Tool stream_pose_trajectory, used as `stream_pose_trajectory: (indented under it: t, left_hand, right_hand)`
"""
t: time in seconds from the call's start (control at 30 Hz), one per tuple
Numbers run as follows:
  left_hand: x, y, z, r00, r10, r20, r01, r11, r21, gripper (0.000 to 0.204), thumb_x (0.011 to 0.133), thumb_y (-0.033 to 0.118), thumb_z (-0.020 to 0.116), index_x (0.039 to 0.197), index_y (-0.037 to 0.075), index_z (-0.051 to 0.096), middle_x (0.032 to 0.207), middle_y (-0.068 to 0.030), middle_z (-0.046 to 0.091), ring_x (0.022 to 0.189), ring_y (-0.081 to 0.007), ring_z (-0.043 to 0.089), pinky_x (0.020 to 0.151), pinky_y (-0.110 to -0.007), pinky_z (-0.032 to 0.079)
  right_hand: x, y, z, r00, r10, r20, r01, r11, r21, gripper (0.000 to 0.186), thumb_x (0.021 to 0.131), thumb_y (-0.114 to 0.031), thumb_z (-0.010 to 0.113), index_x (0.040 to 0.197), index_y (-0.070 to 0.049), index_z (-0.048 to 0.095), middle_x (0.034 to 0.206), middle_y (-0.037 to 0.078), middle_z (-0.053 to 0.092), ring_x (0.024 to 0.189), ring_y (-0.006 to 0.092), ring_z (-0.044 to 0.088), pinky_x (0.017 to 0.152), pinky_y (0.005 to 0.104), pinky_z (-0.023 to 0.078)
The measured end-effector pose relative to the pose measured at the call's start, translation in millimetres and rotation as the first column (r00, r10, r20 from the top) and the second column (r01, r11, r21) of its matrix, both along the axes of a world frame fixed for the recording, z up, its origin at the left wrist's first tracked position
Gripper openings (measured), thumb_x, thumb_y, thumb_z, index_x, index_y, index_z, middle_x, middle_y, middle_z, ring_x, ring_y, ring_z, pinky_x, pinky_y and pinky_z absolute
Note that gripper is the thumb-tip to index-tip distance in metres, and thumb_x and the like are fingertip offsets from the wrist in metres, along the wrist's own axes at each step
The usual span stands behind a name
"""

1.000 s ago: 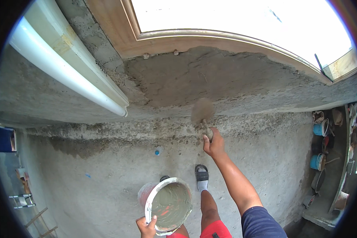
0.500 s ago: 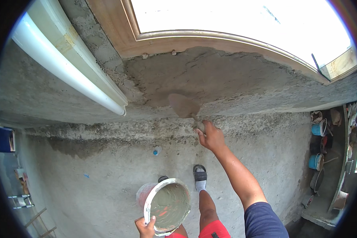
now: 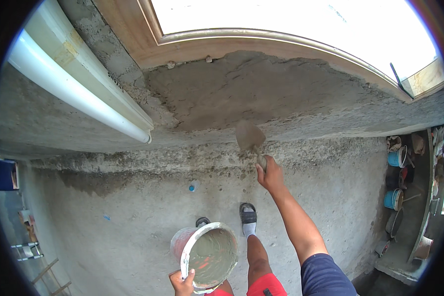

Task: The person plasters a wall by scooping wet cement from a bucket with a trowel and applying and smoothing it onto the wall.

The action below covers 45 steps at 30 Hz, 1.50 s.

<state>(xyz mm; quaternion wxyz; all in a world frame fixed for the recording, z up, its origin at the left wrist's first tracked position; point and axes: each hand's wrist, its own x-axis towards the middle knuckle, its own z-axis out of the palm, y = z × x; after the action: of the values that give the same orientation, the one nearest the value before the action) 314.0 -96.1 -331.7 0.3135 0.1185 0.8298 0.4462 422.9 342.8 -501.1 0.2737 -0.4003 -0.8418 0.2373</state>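
My right hand (image 3: 272, 176) is closed round the handle of a trowel (image 3: 250, 135), whose mortar-smeared blade is held up by the wall, at the lower edge of a darker patch of damp mortar (image 3: 241, 89). Whether the blade touches the wall I cannot tell. At the lower middle, my left hand (image 3: 181, 283) grips the rim of a bucket (image 3: 178, 242) with the thumb over the edge. The bucket is tilted, and wet grey mortar (image 3: 214, 254) coats its inside, with an orange-red streak showing in it.
Above the patch runs a wooden window frame (image 3: 207, 39). White pipes (image 3: 84, 103) lean on the wall at left. A blue-capped bottle (image 3: 192, 188) is on the concrete floor (image 3: 133, 222) near my sandalled feet (image 3: 248, 215). Blue buckets (image 3: 392, 200) line the right side.
The trowel and my right hand have shifted to the right and slightly down along the wall. My left hand and the bucket stay nearly where they were.
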Motion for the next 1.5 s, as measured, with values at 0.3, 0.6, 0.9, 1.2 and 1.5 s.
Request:
stream_pose_trajectory:
  t: [0.3,0.6,0.9,1.2,1.5]
  left_hand:
    - [-6.9,12.6,5.5,0.998,-0.056,0.005,0.056,0.997,-0.056,0.036,0.083,0.013,0.074,0.06,-0.001,0.05,0.055,0.0036,0.044,0.055,-0.0063,0.04,0.049,-0.031,0.03]
    - [0.7,11.7,35.2,0.998,0.053,0.013,-0.054,0.998,0.03,0.035,0.083,0.008,0.073,0.059,0.005,0.047,0.059,0.0067,0.044,0.058,-0.0053,0.039,0.05,-0.03,0.03]
    - [-9.8,14.8,117.4,0.963,0.183,-0.198,-0.147,0.972,0.182,0.024,0.082,0.01,0.072,0.067,-0.003,0.058,0.057,-0.002,0.054,0.058,-0.0097,0.049,0.054,-0.034,0.04]
    - [-34.5,21.2,182.9,0.923,0.338,-0.183,-0.242,0.881,0.407,0.014,0.085,0.003,0.067,0.094,-0.007,0.071,0.085,-0.0052,0.072,0.075,-0.0119,0.062,0.072,-0.03,0.049]
    - [-24.0,-0.1,211.2,0.838,0.505,-0.207,-0.351,0.789,0.504,0.013,0.087,0.001,0.065,0.094,-0.008,0.07,0.086,-0.0057,0.07,0.077,-0.0127,0.061,0.073,-0.029,0.048]
  right_hand:
    - [-73.1,42.8,77.3,0.98,-0.071,-0.184,0.097,0.986,0.135,0.038,0.089,-0.025,0.071,0.116,-0.003,0.054,0.096,0.022,0.067,0.074,0.0433,0.068,0.061,0.0499,0.054]
    - [62.1,-82.5,35.9,0.815,0.244,0.526,0.041,0.881,-0.472,0.049,0.095,-0.042,0.059,0.122,-0.002,0.055,0.102,0.027,0.068,0.09,0.0484,0.067,0.077,0.0557,0.055]
    - [185.9,-221.4,187.4,0.895,0.072,0.441,0.28,0.678,-0.68,0.05,0.083,-0.034,0.072,0.116,0.003,0.059,0.102,0.031,0.068,0.101,0.0479,0.066,0.088,0.0528,0.053]
    - [151.3,-168.1,287.6,0.993,-0.011,0.119,0.08,0.803,-0.591,0.04,0.092,-0.037,0.066,0.109,-0.001,0.064,0.098,0.027,0.069,0.098,0.048,0.065,0.084,0.0517,0.051]
    - [104.2,-99.9,266.0,0.991,0.007,0.135,0.03,0.963,-0.267,0.039,0.092,-0.025,0.065,0.124,-0.007,0.052,0.108,0.023,0.067,0.098,0.0452,0.065,0.082,0.053,0.051]
